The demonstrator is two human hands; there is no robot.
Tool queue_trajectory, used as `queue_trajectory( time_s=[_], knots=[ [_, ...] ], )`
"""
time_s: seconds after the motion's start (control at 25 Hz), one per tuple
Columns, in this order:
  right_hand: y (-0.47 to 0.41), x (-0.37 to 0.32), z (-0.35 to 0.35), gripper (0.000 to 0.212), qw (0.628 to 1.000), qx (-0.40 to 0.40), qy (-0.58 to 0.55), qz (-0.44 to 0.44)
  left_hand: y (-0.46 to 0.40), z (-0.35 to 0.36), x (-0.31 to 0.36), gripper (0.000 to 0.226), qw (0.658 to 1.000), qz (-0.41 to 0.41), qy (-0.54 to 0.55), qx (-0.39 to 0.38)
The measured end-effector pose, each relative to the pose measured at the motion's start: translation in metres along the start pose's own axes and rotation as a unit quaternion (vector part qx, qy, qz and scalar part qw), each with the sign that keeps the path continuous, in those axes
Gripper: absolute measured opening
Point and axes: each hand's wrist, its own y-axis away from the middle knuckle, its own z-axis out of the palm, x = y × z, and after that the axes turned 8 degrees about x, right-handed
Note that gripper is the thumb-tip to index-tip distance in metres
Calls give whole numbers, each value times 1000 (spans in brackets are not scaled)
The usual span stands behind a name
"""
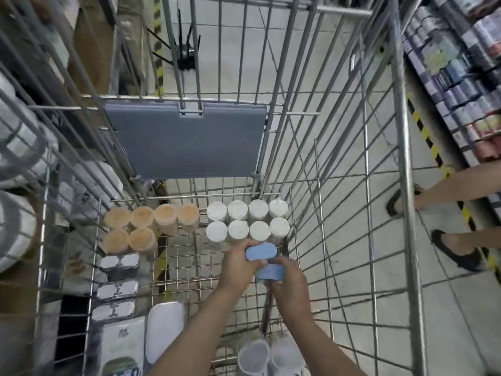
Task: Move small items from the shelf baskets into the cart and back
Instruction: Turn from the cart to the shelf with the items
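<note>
Two blue oval items are what I'm handling now, low over the cart's [406,185] wire floor near its right wall: my left hand [238,264] grips the upper blue item [260,252], my right hand [288,283] grips the lower blue item [269,272]. I judge the loading well underway: white-lidded jars [248,221] fill the far right corner, orange-lidded jars [146,223] the far left, flat packs [118,289] line the left wall. These two aren't yet set down, and the return trip remains.
</note>
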Motion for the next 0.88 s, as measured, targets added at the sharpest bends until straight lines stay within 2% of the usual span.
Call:
queue_trajectory(
  time_s=[0.16,0.36,0.56,0.76,0.88],
  knots=[
    [-2,7,7,36,998,15,-19,50,-4,5,-10,34,1000,-25,17,1],
    [0,16,22,53,994,66,-26,77,-7,13,-15,32,995,-65,74,-26],
    [-1,14,29,41,977,112,-92,155,-8,19,-23,10,977,-154,148,14],
    [-5,17,38,41,960,156,-130,194,-7,21,-16,11,971,-173,163,-7],
    [-5,18,43,40,943,179,-152,237,-5,28,-13,15,971,-183,152,8]
  ],
)
